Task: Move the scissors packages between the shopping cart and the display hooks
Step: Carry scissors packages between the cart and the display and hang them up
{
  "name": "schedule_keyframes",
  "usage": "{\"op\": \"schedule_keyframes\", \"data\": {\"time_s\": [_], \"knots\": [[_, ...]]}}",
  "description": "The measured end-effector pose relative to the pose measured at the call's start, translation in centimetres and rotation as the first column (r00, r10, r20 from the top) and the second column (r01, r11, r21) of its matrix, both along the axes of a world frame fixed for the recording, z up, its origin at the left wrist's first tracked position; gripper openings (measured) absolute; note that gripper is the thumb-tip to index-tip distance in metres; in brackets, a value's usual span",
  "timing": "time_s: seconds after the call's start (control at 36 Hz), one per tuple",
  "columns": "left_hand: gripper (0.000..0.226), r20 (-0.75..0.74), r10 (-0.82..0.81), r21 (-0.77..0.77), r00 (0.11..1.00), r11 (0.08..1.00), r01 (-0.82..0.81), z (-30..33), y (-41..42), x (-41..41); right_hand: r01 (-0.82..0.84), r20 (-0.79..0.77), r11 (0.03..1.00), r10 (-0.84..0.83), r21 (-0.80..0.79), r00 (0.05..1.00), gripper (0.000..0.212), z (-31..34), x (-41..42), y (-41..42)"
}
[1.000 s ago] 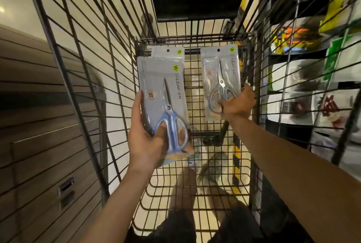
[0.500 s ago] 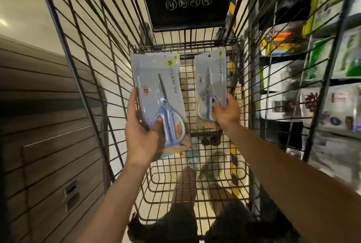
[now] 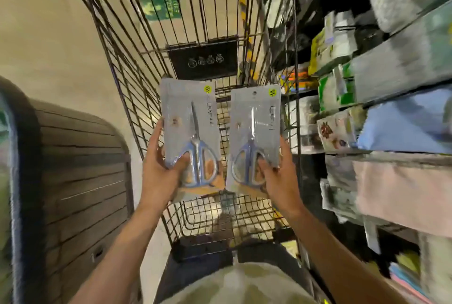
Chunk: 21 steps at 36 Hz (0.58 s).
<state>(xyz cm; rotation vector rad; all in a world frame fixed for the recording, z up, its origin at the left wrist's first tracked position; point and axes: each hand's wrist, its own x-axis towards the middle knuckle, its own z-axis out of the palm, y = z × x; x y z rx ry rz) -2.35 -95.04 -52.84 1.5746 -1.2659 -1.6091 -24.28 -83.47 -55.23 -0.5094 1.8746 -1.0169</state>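
Head view: left hand point(image 3: 161, 176) grips one scissors package point(image 3: 190, 132), right hand point(image 3: 278, 181) grips another scissors package point(image 3: 254, 137), both printed "LEAF", held upright side by side above the shopping cart point(image 3: 137, 98) basket.
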Motion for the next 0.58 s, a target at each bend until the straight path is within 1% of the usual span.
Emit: {"op": "schedule_keyframes", "data": {"time_s": [0.08,0.17,0.22,0.31,0.39,0.47,0.58], "knots": [[0.090,-0.045,-0.036,-0.031,0.998,0.999,0.035,2.7,1.1,-0.2,0.009,-0.020,0.998,-0.010,-0.054,1.000,0.062,3.5,-0.1,2.5],[0.090,-0.062,-0.070,-0.067,0.996,0.996,0.066,4.6,2.4,-0.2,0.041,-0.072,0.994,-0.049,-0.103,0.996,0.059,5.7,0.0,5.3],[0.090,-0.070,-0.114,-0.095,0.991,0.990,0.108,5.8,3.6,-0.3,0.079,-0.099,0.988,-0.092,-0.135,0.991,0.059,7.2,0.2,7.5],[0.089,-0.077,-0.193,-0.149,0.978,0.972,0.180,7.4,5.8,-0.6,0.085,-0.139,0.974,-0.116,-0.208,0.983,0.061,9.6,0.5,11.0],[0.089,-0.063,-0.259,-0.196,0.964,0.950,0.243,9.0,8.2,-1.0,0.161,-0.084,0.948,-0.190,-0.274,0.978,0.062,11.8,1.3,15.0],[0.089,-0.049,-0.341,-0.258,0.939,0.912,0.318,10.5,10.9,-1.2,0.200,-0.144,0.923,-0.258,-0.327,0.955,0.064,12.9,2.1,19.7],[0.086,-0.055,-0.438,-0.305,0.897,0.863,0.402,13.1,15.4,-1.2,0.308,-0.151,0.878,-0.383,-0.366,0.912,0.067,14.4,3.4,26.7]]}}
